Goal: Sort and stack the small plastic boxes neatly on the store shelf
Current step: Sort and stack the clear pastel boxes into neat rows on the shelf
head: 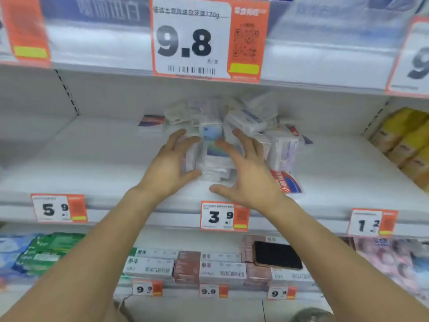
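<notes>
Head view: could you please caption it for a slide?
Both hands, left hand and right hand, cup a stack of small plastic boxes on shelf.

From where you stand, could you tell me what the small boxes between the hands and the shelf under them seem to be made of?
Small boxes: likely clear, glossy plastic; the walls look see-through with pale highlights and printed inserts inside, though blur leaves it open.
Shelf: probably white-painted metal with a smooth, dull finish; the slotted upright at the back corner suggests this.
</notes>
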Demonstrator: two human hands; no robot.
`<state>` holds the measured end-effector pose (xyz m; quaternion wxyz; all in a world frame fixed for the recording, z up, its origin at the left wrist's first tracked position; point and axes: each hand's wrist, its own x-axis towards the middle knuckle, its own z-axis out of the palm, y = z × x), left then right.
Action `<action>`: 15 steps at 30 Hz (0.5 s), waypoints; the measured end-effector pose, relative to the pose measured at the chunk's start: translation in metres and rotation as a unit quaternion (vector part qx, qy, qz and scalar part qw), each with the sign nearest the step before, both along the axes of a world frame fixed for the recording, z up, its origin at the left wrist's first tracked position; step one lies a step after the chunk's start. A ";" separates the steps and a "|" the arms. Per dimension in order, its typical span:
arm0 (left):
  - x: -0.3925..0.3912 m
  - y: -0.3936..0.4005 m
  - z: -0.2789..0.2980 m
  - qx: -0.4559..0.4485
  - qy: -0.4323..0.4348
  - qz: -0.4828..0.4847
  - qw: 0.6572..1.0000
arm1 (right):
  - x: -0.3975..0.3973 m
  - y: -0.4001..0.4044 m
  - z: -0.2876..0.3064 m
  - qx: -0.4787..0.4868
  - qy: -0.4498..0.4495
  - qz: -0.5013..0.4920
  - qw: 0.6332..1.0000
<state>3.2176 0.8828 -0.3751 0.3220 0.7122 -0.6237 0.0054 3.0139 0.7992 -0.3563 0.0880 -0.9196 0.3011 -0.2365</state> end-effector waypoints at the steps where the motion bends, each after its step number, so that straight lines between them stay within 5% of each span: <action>1: -0.002 0.003 0.000 -0.018 0.004 0.005 1.000 | 0.001 0.000 -0.004 -0.023 0.011 -0.005 1.000; 7: 0.000 0.011 0.003 -0.093 0.127 0.081 0.984 | -0.001 -0.016 -0.012 -0.051 -0.045 0.021 0.997; 10: -0.004 0.018 0.010 -0.099 0.207 0.112 0.967 | -0.011 -0.021 0.002 0.028 -0.113 0.005 0.993; 15: -0.004 0.032 0.016 -0.077 0.187 0.107 0.974 | -0.037 -0.024 0.019 0.095 -0.265 -0.077 0.956</action>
